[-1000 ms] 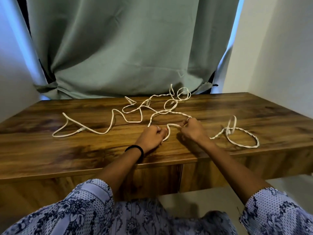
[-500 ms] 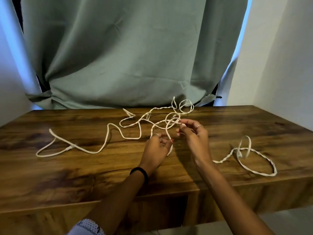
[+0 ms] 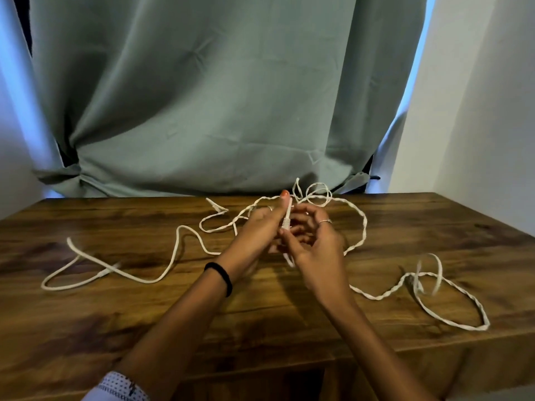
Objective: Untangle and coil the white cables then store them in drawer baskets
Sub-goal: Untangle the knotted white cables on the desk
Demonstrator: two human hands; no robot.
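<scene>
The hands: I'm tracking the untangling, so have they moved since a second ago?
Yes. Both the left hand and right hand have lifted off the wooden table toward the curtain, gripping a cable end.

White cables sprawl tangled across the wooden desk (partly twisted together), one plug end raised upright mid-desk.
</scene>
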